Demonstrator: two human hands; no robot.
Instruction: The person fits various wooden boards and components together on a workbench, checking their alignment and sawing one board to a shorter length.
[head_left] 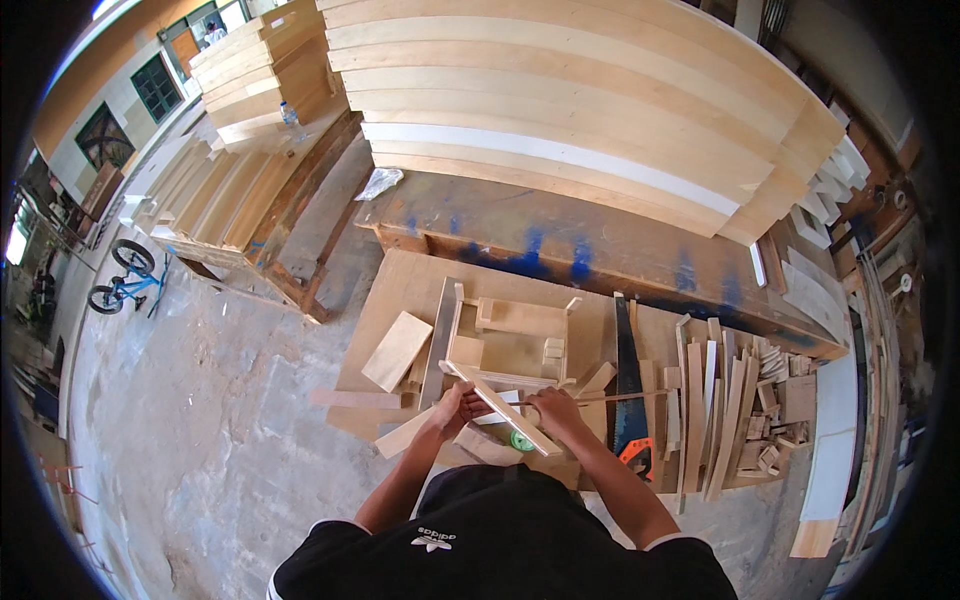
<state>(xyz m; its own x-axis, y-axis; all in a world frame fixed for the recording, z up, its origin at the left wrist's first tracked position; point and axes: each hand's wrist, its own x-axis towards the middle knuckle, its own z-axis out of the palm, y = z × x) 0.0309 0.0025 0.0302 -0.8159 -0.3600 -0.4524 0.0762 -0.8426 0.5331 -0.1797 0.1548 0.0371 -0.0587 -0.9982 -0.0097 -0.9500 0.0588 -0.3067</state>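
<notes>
Left hand is gripping a pale wooden strip toward its upper end, lower middle of the view. That piece is slanting upper left to lower right, kinda crossing between both hands, left one nearer. Right hand is clamping a thin stick that's pointing right. Just above, a small wooden frame is sitting; farther up, boards are resting on a bench.

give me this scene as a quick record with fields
left hand: holds a pale flat wooden strip
right hand: closed on a thin brown stick
beyond hands: pale rectangular wooden frame
right: long-bladed handsaw with orange handle, beside loose wooden strips
far left: blue bicycle with black tyres on grey concrete floor
</notes>
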